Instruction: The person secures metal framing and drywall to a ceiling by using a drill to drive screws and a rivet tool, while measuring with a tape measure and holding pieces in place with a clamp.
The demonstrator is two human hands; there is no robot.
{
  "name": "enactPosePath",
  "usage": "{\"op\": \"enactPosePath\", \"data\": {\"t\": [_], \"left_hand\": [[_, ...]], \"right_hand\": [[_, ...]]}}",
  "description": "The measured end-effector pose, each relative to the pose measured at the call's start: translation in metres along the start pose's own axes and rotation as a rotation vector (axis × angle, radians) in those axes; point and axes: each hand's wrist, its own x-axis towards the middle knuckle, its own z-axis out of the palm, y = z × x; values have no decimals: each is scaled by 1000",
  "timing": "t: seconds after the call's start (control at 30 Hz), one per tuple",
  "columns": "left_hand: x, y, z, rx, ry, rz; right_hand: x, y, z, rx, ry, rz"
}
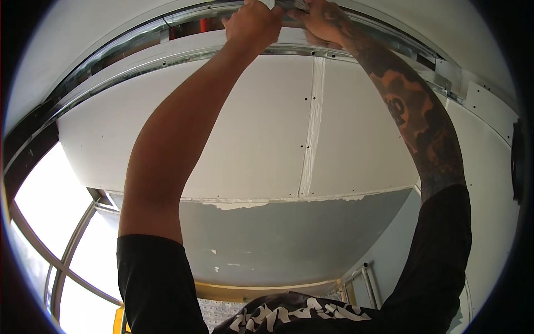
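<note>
Both my arms are raised toward a shiny metal channel running along the ceiling edge at the top. My left hand is closed around a white piece, cut off by the upper frame edge. Just right of it, my right hand is curled at the channel, on something small and greyish that I cannot make out. A lower metal rail runs beneath both hands, along the white board.
A taped seam with screws crosses the board. Beyond are grey painted surface, bright framed windows on the left, metal tubing at lower right and a screwed white panel at right.
</note>
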Motion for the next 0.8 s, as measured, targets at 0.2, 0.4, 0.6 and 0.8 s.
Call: {"op": "enactPosePath", "data": {"t": [0.2, 0.4, 0.6, 0.8], "left_hand": [[-2, 3, 3, 41, 35, -6], [-1, 6, -1, -7, -17, -20], [-1, -7, -7, 38, -12, -52], [-1, -9, -2, -3, 11, -44]], "right_hand": [[-14, 7, -13, 374, 9, -31], [-11, 2, -22, -501, 126, 203], [12, -39, 48, -1446, 190, 435], [12, -46, 55, -1391, 180, 531]]}}
